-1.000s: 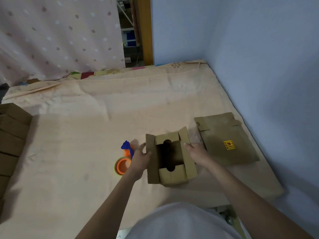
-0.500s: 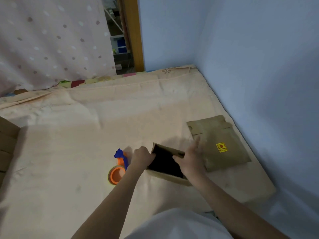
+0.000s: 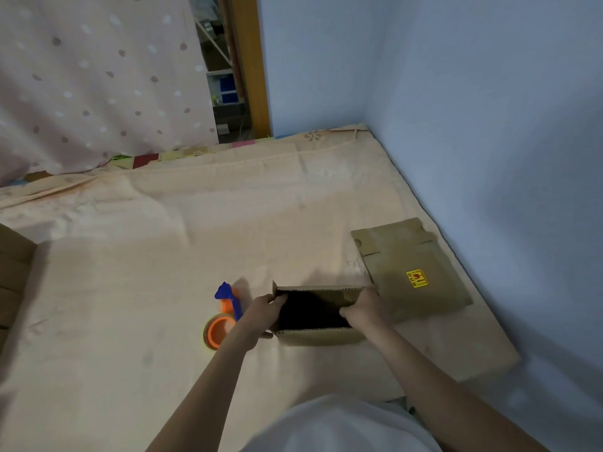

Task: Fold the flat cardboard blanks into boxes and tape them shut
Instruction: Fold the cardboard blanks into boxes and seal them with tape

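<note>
A brown cardboard box [image 3: 321, 337] stands on the bed with its dark open top facing me. My left hand [image 3: 261, 316] grips its left wall, fingers curled over the rim into the opening. My right hand [image 3: 363, 309] grips the right wall the same way. Just right of the box lies a flat cardboard blank [image 3: 411, 272] with a yellow sticker. An orange tape dispenser with a blue handle [image 3: 223, 318] lies left of my left hand, partly hidden by my wrist.
A peach sheet [image 3: 163, 256] covers the bed. Blue walls [image 3: 489, 158] close the right side and far corner. Stacked brown cardboard [image 3: 13, 275] sits at the left edge. A dotted curtain [image 3: 98, 76] hangs at the back left.
The box was turned from showing its folded flaps to standing with its open side up. Both hands shifted from its outer sides to gripping the rim. The camera swung slightly left.
</note>
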Demonstrator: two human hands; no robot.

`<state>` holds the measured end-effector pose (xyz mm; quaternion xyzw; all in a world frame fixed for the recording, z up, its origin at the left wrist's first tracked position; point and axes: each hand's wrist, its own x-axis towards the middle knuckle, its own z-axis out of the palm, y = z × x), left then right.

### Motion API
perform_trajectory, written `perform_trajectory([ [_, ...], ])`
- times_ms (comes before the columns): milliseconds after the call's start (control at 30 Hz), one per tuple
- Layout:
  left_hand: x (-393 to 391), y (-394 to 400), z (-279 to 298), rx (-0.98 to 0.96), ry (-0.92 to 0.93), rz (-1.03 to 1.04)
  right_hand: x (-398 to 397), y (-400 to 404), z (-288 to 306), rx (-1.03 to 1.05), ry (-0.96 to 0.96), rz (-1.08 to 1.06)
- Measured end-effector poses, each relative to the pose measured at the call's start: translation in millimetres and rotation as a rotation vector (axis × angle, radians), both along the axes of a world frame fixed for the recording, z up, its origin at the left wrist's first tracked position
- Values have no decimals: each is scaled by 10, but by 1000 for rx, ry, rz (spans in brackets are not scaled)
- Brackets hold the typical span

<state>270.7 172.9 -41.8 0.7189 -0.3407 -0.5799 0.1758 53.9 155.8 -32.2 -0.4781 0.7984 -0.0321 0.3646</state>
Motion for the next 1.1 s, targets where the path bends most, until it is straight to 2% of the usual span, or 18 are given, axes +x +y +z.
perform_trajectory([
  [100,44,31,14,13,169,80,-98,-93,16,15,-176,-26],
  [200,198,109,-53,30,352,168,-293,-118,59,75,-431,-186],
  [300,282,224,-111,20,380,187,-540,-35,34,218,-829,-245],
  [367,252,298,-105,-11,385,177,-698,3,-63,285,-998,-272],
  [500,234,401,29,-98,332,159,-791,-55,-77,257,-998,-204],
  [667,403,591,432,-186,241,268,-550,-282,382,227,-1014,-86],
  [767,557,818,763,-244,212,386,-251,-383,613,236,-973,33],
  [867,784,1102,977,-293,210,485,126,-353,771,248,-1033,132],
  [1100,1344,1950,1111,-305,120,637,945,146,893,309,-1077,306],
])
